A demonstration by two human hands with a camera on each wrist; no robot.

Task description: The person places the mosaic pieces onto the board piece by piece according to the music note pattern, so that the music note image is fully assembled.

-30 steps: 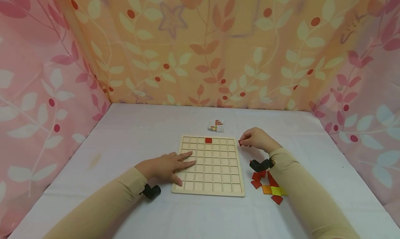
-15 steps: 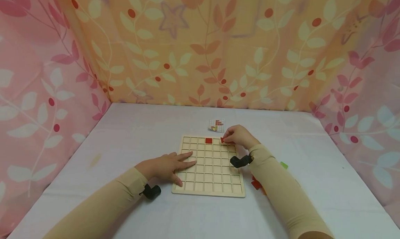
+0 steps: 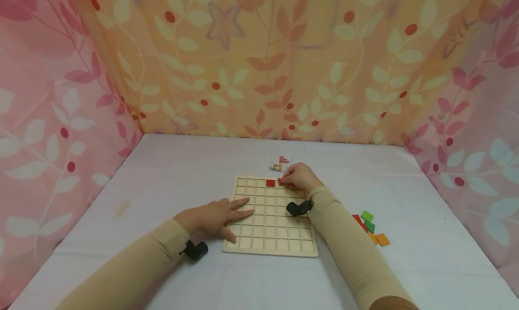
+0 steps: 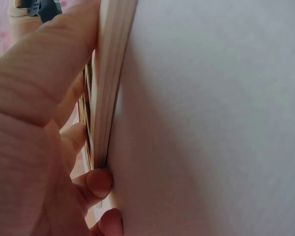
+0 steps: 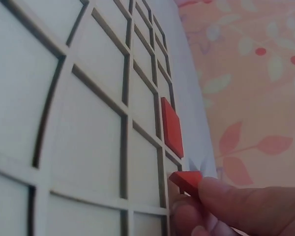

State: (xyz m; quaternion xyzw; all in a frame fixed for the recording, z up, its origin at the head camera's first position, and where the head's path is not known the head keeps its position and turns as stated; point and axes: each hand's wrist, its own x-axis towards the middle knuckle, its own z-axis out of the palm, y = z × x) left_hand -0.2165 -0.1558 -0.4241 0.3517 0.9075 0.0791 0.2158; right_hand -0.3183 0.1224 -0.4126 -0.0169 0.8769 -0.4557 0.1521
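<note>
A wooden grid board (image 3: 269, 220) lies on the table, a red square tile (image 3: 270, 183) set in its far row. Just right of that tile, my right hand (image 3: 302, 177) pinches a second red tile (image 5: 187, 181) between thumb and fingers. In the right wrist view this held tile is tilted, with a pointed corner, over the cell beside the set tile. My left hand (image 3: 216, 217) rests spread on the board's left edge, fingers straight. The left wrist view shows its thumb (image 4: 44, 64) along the board's side (image 4: 110, 83) and some fingertips by the cloth.
A small printed card (image 3: 280, 162) with a coloured grid picture lies behind the board. To the right, several loose tiles in red, green and orange (image 3: 382, 239) lie on the white tablecloth (image 3: 162, 166), partly behind the right sleeve (image 3: 352, 242). Patterned curtains (image 3: 259, 62) stand around the table.
My right hand has carried the red tile leftward from beside the board's far right corner to the cell beside the set tile. The left hand stays in place.
</note>
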